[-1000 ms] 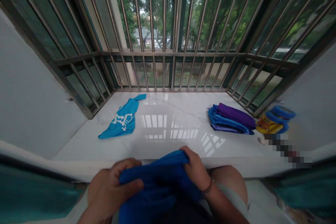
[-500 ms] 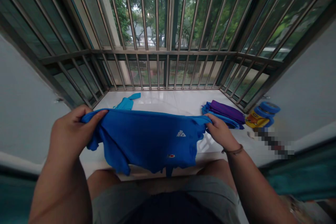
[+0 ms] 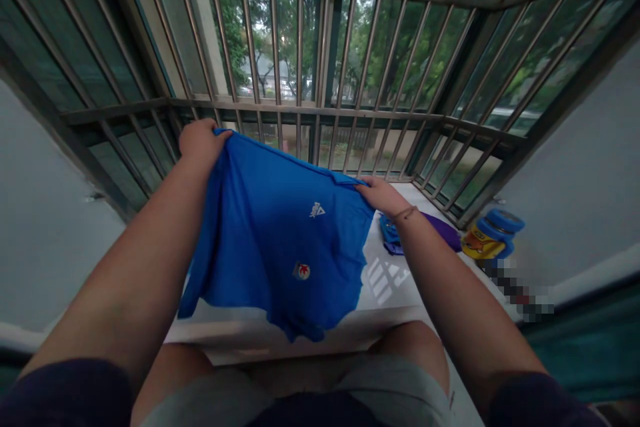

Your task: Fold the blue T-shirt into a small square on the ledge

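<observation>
A royal blue shirt (image 3: 280, 233) with a small white logo and a red badge hangs spread between my two hands above the white marble sill (image 3: 390, 287). My left hand (image 3: 201, 139) is closed on its upper left corner, raised high near the window bars. My right hand (image 3: 381, 195) pinches the upper right corner, lower and farther out, so the top edge slopes down to the right. The shirt's hem dangles over the sill's front edge and my knees.
A folded pile of blue and purple clothes (image 3: 430, 233) lies on the sill at the right, partly behind my right forearm. Yellow and blue containers (image 3: 490, 235) stand at the right wall. Metal window bars (image 3: 320, 60) close off the back and sides.
Both hands pulled the bunched shirt apart, then lifted it up and forward, the left hand rising most. The light blue garment at the left is now hidden behind the shirt.
</observation>
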